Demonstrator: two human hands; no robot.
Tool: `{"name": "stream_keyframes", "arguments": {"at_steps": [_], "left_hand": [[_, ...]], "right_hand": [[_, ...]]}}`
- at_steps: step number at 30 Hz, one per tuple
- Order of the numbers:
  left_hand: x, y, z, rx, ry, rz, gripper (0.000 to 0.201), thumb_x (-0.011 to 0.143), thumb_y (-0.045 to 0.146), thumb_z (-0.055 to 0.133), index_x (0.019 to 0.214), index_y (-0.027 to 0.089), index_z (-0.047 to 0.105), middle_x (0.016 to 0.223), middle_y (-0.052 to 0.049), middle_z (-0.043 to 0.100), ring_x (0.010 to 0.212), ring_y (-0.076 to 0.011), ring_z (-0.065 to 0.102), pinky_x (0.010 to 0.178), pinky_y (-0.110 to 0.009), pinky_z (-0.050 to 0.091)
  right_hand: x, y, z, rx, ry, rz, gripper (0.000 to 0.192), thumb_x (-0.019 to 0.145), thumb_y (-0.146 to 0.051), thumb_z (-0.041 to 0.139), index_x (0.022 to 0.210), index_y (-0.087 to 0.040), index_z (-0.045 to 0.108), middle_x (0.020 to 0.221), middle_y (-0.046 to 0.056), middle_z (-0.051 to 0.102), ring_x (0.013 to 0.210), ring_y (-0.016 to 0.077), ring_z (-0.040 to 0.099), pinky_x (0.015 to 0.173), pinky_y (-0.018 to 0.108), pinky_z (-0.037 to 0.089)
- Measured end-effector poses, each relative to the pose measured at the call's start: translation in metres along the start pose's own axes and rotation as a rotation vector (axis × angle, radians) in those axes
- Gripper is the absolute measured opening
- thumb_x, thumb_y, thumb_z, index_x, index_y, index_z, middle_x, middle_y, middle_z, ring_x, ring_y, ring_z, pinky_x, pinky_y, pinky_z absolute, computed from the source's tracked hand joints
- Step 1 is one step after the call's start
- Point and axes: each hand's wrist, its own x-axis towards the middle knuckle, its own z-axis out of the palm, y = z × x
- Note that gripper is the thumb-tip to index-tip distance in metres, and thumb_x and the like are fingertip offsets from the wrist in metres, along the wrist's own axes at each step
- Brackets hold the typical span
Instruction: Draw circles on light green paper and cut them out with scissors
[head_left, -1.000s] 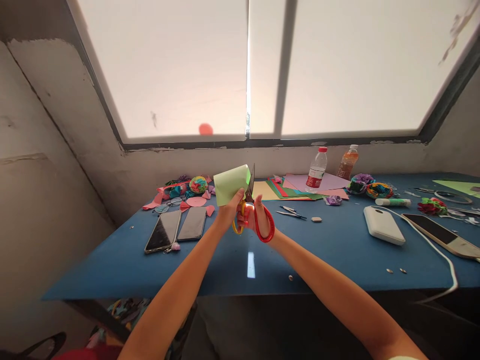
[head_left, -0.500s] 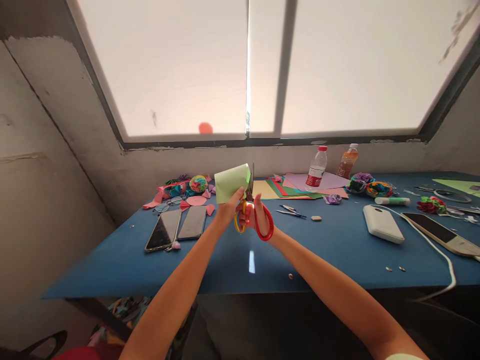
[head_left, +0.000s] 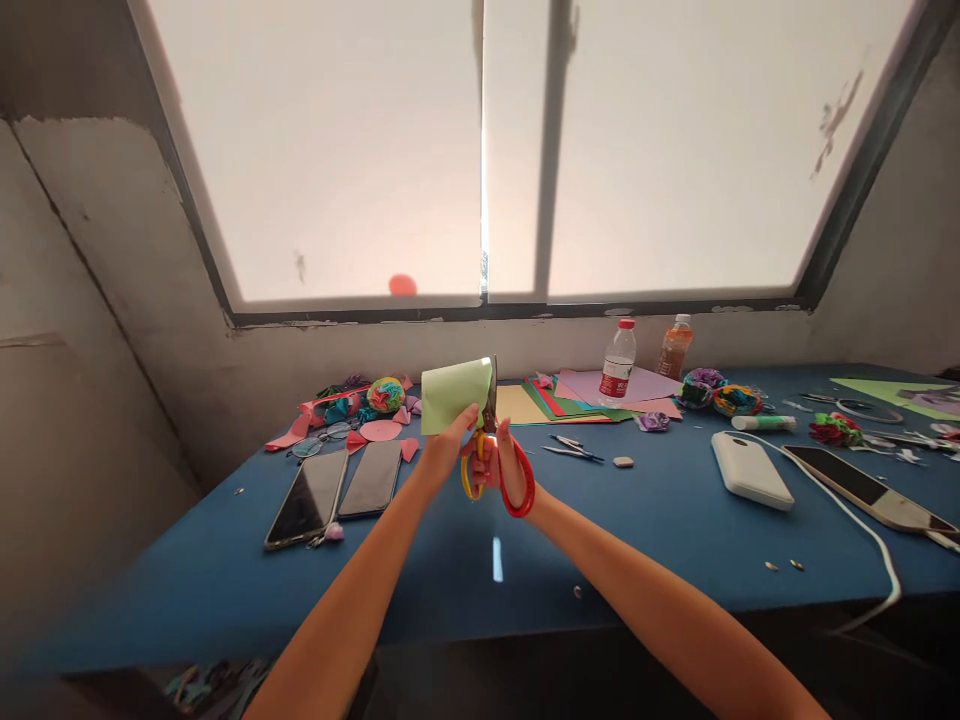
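Note:
My left hand (head_left: pixel 444 452) pinches a folded light-green sheet of paper (head_left: pixel 454 394) and holds it up above the blue table (head_left: pixel 660 520). My right hand (head_left: pixel 504 458) grips red-and-yellow scissors (head_left: pixel 495 450) through the handle loops. The blades point up along the paper's right edge. Both hands meet in the middle of the view, above the table's near half.
Two phones (head_left: pixel 337 490) lie at the left, with pink paper scraps and paper flowers (head_left: pixel 384 394) behind them. Coloured sheets (head_left: pixel 577 400), two bottles (head_left: pixel 619 362), a glue stick (head_left: pixel 763 423), a white power bank (head_left: pixel 750 470) with cable and another phone (head_left: pixel 870 490) lie to the right.
The view has tilted, so the hands and table sit lower in the frame. The scissors have stayed at the paper's right edge; the hands kept their grips.

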Motion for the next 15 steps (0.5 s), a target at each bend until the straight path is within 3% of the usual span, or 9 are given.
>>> {"name": "stream_keyframes", "arguments": {"at_steps": [8,15], "left_hand": [[-0.002,0.005,0.003,-0.009,0.016,-0.095,0.025,0.070,0.035,0.061,0.056,0.018,0.050,0.065,-0.001,0.056,0.063,-0.0133,0.053,0.061,-0.025,0.044],[0.001,-0.005,-0.001,0.085,-0.015,0.006,0.026,0.075,0.031,0.057,0.055,0.020,0.044,0.060,0.002,0.048,0.059,-0.0111,0.048,0.065,-0.024,0.043]], "right_hand": [[0.000,0.006,-0.001,-0.008,0.063,-0.027,0.081,0.051,-0.092,0.036,0.073,-0.016,0.052,0.046,-0.007,0.035,0.035,0.0054,0.032,0.035,0.021,0.032],[0.000,0.006,-0.001,-0.002,0.052,0.035,0.082,0.048,-0.093,0.036,0.069,-0.015,0.052,0.044,-0.008,0.033,0.034,0.0056,0.031,0.033,0.023,0.036]]}}
